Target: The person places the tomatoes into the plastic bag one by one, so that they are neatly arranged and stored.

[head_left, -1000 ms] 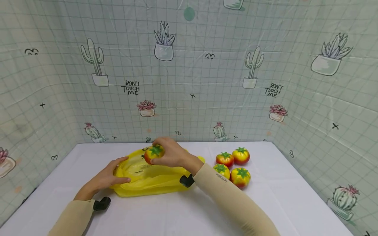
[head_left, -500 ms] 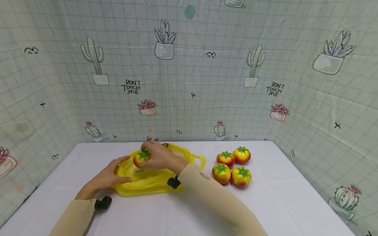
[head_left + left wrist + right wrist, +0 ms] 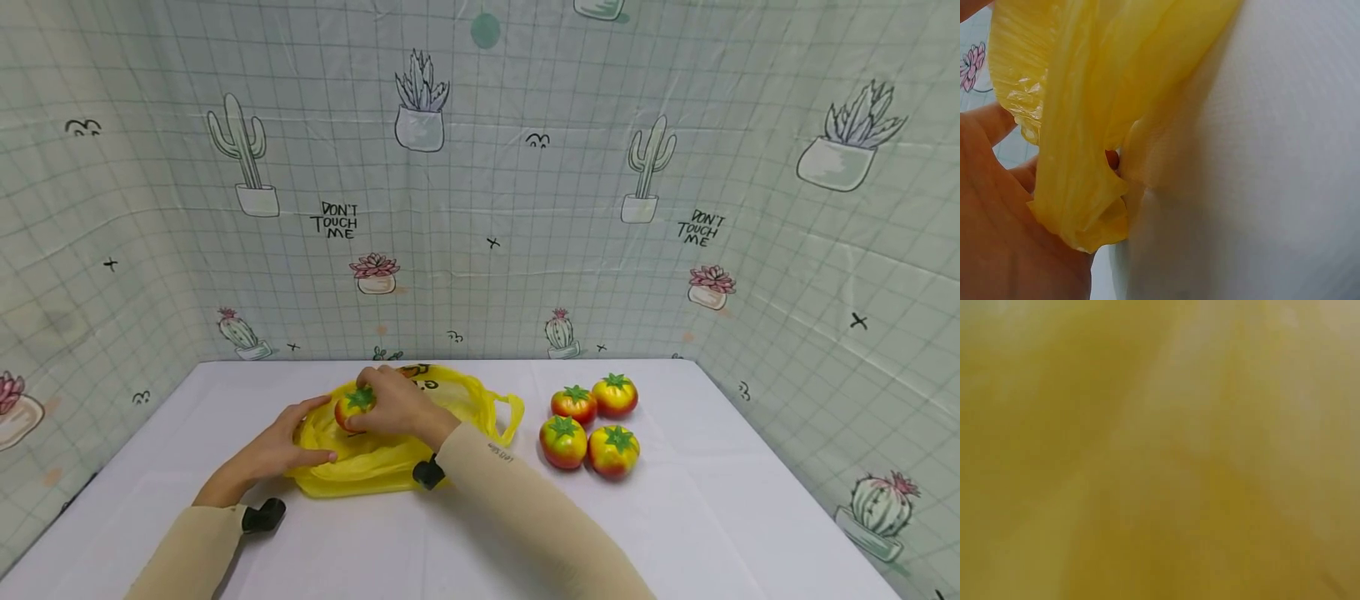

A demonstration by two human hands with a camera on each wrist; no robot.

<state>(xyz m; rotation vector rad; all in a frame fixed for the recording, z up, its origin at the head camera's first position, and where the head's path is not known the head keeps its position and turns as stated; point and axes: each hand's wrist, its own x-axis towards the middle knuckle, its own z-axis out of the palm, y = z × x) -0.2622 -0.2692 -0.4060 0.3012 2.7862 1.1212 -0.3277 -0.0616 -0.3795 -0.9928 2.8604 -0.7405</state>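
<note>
In the head view my right hand (image 3: 393,404) holds a red and yellow tomato (image 3: 354,407) with a green star-shaped top, at the left end of a yellow plastic bag (image 3: 367,467). The bag lies flat on the table, its mouth spread towards the left. At that mouth, my left hand (image 3: 273,446) holds the bag's edge, thumb and index finger apart. The left wrist view has the crinkled bag (image 3: 1082,156) hanging across the palm, some fingers hidden behind it. Blurred yellow plastic (image 3: 1160,450) fills the right wrist view.
Several more tomatoes (image 3: 613,452) stand grouped on the white tablecloth (image 3: 720,500), right of the bag. A bag handle loop (image 3: 513,417) sticks out towards them. Patterned cloth walls (image 3: 480,183) enclose the table at the back and sides.
My right hand has carried the tomato left and slightly down into the bag's mouth. The bag's right part and handle have come into sight. My left hand has stayed nearly still.
</note>
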